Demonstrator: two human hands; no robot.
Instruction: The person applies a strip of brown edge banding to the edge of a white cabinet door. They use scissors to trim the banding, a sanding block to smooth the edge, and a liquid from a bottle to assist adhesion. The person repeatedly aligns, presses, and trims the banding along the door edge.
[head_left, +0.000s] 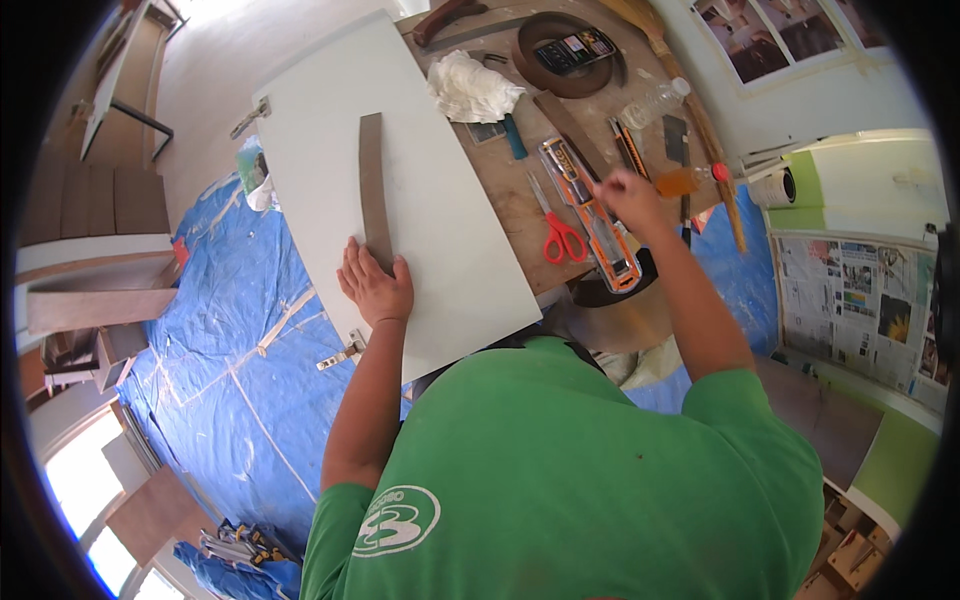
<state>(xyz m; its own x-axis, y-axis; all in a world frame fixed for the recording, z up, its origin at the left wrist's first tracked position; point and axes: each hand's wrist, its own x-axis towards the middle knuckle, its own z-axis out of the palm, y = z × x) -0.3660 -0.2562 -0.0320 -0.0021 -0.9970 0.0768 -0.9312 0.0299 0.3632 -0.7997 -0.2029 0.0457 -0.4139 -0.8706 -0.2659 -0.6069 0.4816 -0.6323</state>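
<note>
My left hand (378, 283) lies flat on a pale door panel (460, 260), its fingers spread at the near end of a brown edging strip (373, 180). That strip rests lengthwise on the panel. To the right, my right hand (632, 200) is curled with its fingertips together above a long orange-edged package (606, 235). Whether something small is between those fingers is hidden. Another brown strip (572, 132) ends close to them. Red-handled scissors (563, 238) lie left of the package. An orange-and-black utility knife (628, 148) lies just beyond the hand.
On the wooden table (500, 170) are a crumpled white cloth (473, 88), a coil of brown edging (530, 60) with a phone (575, 50) on it, a clear bottle (655, 103) and a red-capped bottle (690, 180). Hinges (343, 350) project from the panel's left edge. Blue sheeting (230, 370) covers the floor.
</note>
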